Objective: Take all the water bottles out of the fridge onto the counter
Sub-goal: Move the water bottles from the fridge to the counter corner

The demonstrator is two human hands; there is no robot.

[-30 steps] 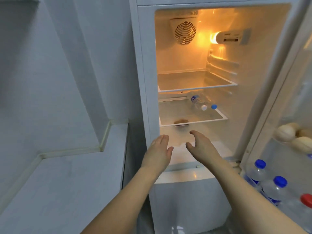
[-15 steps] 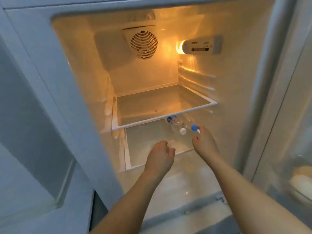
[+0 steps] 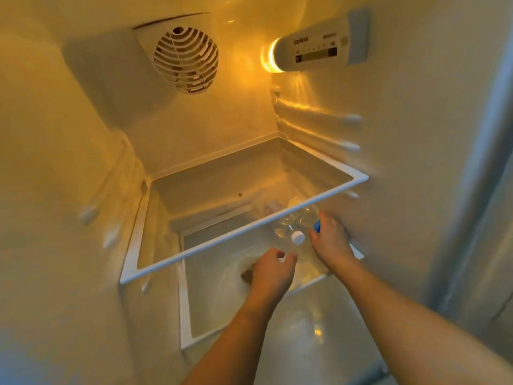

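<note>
Head view is looking into the fridge interior (image 3: 83,134), lit yellow by the lamp (image 3: 270,55) at the control unit (image 3: 322,45) on the rt wall; round fan grille (image 3: 186,59) is sitting on the back wall. Upper shelf (image 3: 236,234) is showing its white front rim; lower shelf (image 3: 191,315) is lying beneath it. Two clear bottles are lying on their sides on the lower shelf, partly under the upper rim: white-cap bottle (image 3: 288,227) and blue-cap bottle (image 3: 308,213), just beside each other. Right hand (image 3: 330,240) is closing its fingers on the blue cap (image 3: 317,226). Left hand (image 3: 273,270) is hovering w/ loosely curled fingers, near the white cap (image 3: 298,237), not touching. A small brown item (image 3: 247,275) is lying beside the left hand, blurred.
</note>
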